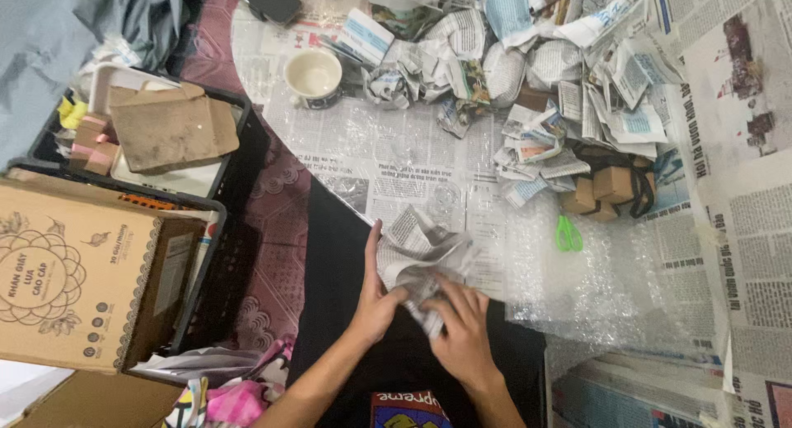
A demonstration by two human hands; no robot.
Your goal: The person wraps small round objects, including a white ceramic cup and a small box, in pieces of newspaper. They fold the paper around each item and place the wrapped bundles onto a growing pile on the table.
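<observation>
Newspaper sheets cover a floor workspace where both hands fold printed newsprint around a small bundle resting at the person's lap. Left hand, fingers pressed together, flattens one flap; right hand pinches the paper's lower edge. Judging by loose flaps, wrapping looks partly done. Clear bubble wrap with green scissors lies just right; a heap of crumpled-newspaper parcels and a cream ceramic cup sit beyond.
</observation>
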